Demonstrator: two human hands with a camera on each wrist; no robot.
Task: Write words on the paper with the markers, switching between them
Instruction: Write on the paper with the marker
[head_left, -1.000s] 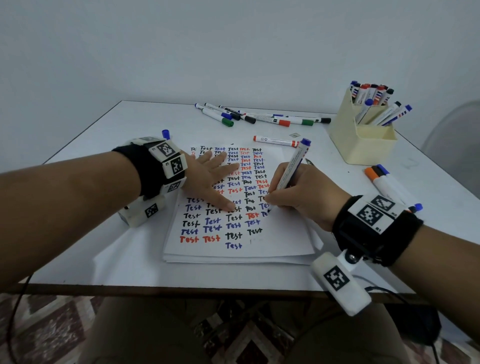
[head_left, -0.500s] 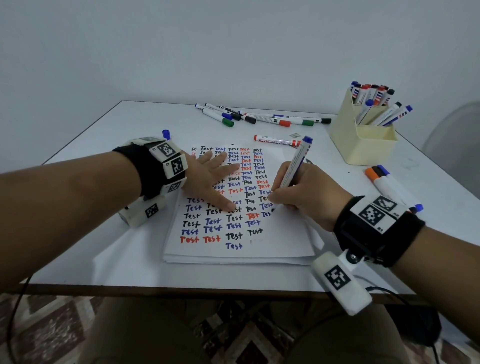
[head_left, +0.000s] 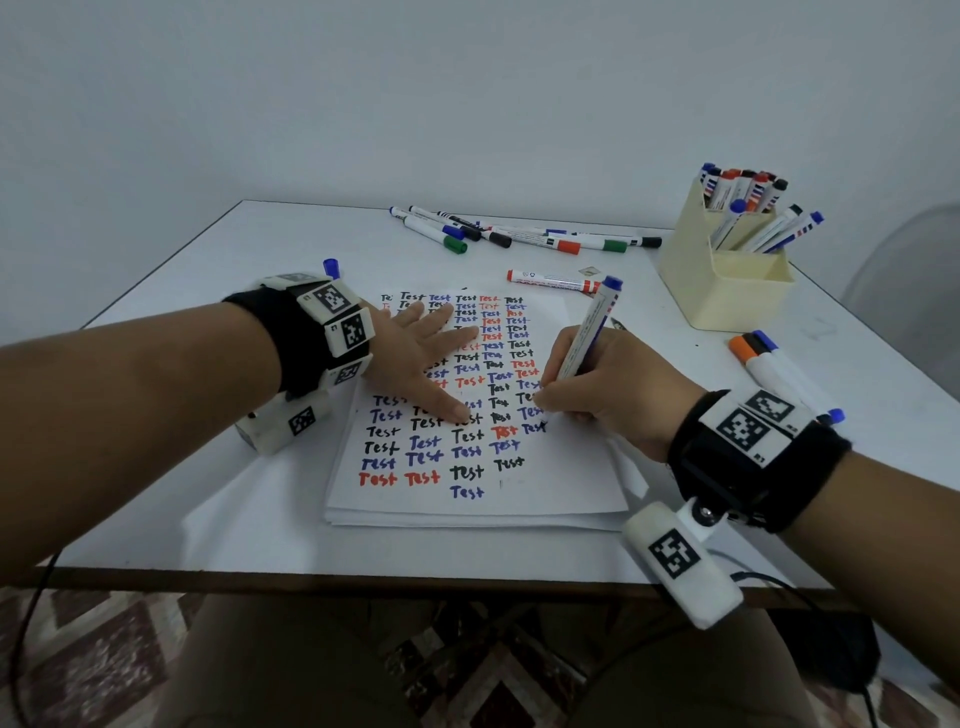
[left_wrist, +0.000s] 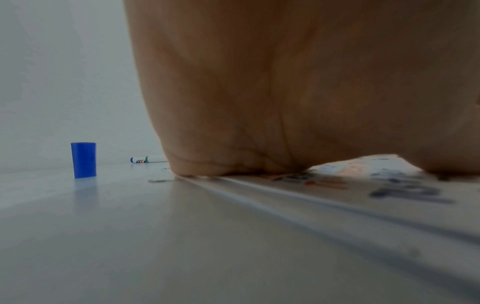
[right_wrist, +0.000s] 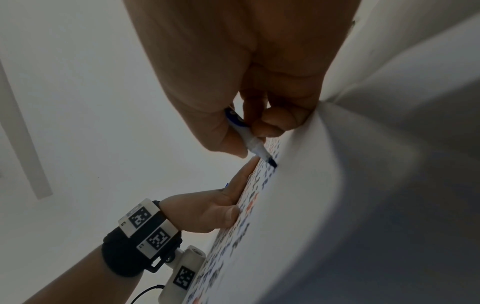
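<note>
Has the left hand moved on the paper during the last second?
No. The left hand lies flat on the paper, its forefinger tip on the same word as before, in the row above the black "Test".

Left hand (head_left: 415, 358) is lying flat, palm down, fingers spread and straight, forearm reaching in from the left. Right hand (head_left: 597, 395) is curling thumb and fingers into a writing pinch, its heel resting low. Both wrists are wearing black bands with white tag blocks.
</note>
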